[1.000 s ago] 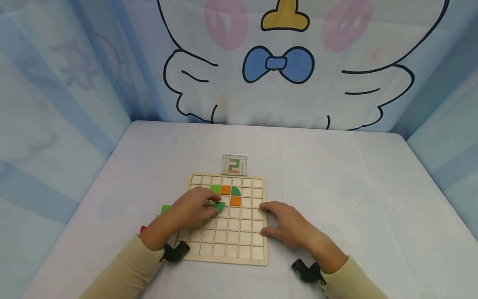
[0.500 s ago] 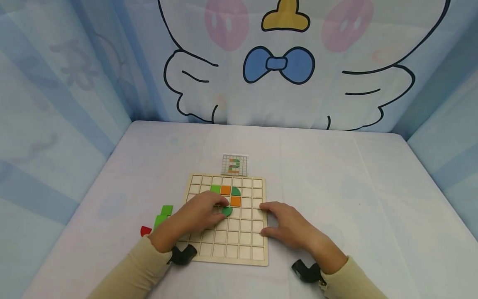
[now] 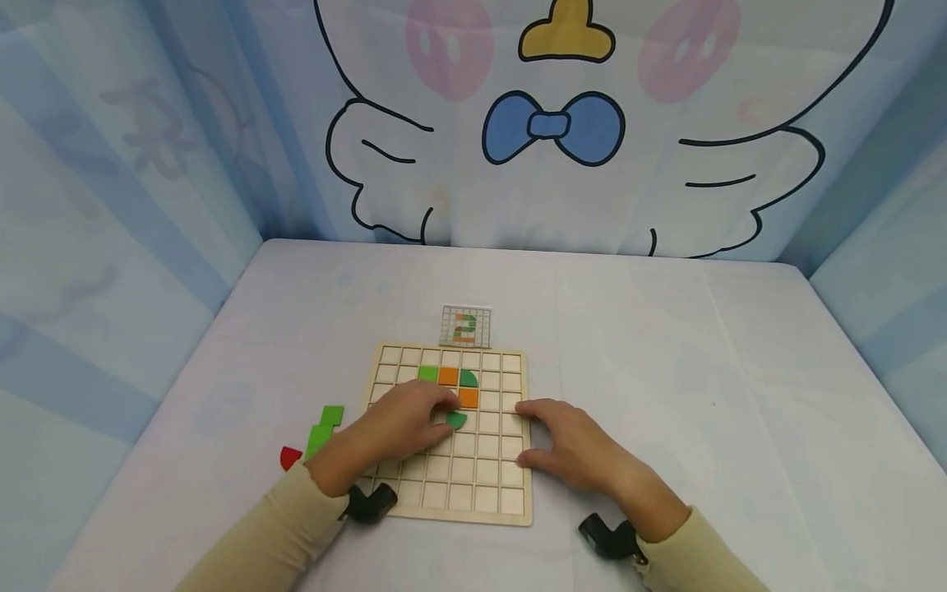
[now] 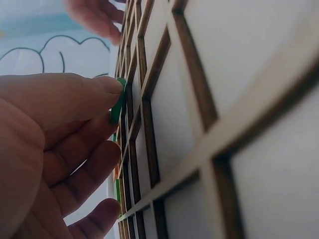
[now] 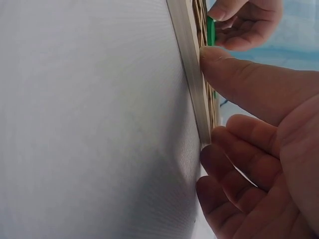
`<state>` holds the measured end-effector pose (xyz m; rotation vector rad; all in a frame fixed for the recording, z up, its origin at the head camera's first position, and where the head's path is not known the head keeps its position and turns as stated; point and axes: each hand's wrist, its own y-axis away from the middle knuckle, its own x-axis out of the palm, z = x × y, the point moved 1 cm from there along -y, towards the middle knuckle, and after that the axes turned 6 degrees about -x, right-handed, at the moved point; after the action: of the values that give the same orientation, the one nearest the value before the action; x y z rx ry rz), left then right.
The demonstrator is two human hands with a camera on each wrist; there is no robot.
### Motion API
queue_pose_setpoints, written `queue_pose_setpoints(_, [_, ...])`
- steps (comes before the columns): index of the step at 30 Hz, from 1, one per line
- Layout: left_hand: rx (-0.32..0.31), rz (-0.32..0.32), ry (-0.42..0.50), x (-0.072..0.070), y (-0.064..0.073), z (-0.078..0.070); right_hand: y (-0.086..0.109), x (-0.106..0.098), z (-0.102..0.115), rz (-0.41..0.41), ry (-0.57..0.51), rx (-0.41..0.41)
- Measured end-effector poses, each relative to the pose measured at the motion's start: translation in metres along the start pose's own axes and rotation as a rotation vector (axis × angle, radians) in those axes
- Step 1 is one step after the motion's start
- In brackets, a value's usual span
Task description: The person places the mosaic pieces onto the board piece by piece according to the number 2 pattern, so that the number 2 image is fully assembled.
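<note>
My left hand [image 3: 410,418] pinches a dark green quarter-circle tile [image 3: 456,420] between thumb and fingers, close over the wooden grid board [image 3: 481,472]. The left wrist view catches this tile [image 4: 118,102] at the thumb tip, almost edge-on. In the head view it lies just below an orange square tile [image 3: 468,398] set in the grid. Above that, a light green square [image 3: 427,373], another orange square [image 3: 448,376] and a dark green quarter-circle [image 3: 468,378] form a row. My right hand [image 3: 573,444] rests its thumb and fingertips on the board's right edge, fingers loosely bent.
A small pattern card [image 3: 464,326] with a coloured figure on a grid lies just behind the board. Left of the board are light green square tiles [image 3: 332,415] and a red quarter-circle tile [image 3: 290,457], partly beside my left forearm. A printed curtain [image 3: 547,197] hangs behind the table.
My left hand has moved right and slightly nearer with the green quarter-circle tile, which has turned in its fingers. The loose tiles at left have come into fuller view. My right hand stays put.
</note>
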<state>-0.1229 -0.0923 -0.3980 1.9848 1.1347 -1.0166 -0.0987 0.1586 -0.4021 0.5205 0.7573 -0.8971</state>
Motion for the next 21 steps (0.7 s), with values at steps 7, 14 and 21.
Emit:
queue_pose_setpoints(7, [0.014,0.014,-0.001,0.0013,-0.0022,0.0004,0.0012,-0.0004,-0.0001,-0.001,0.001,-0.006])
queue_pose_setpoints(14, [0.014,0.022,0.006,0.0011,-0.0022,-0.0002,0.0024,-0.0002,0.0001,-0.002,0.002,-0.019])
queue_pose_setpoints(21, [0.023,0.015,-0.002,-0.0001,-0.0025,-0.0004,0.0031,0.0003,-0.0001,-0.006,0.004,-0.032])
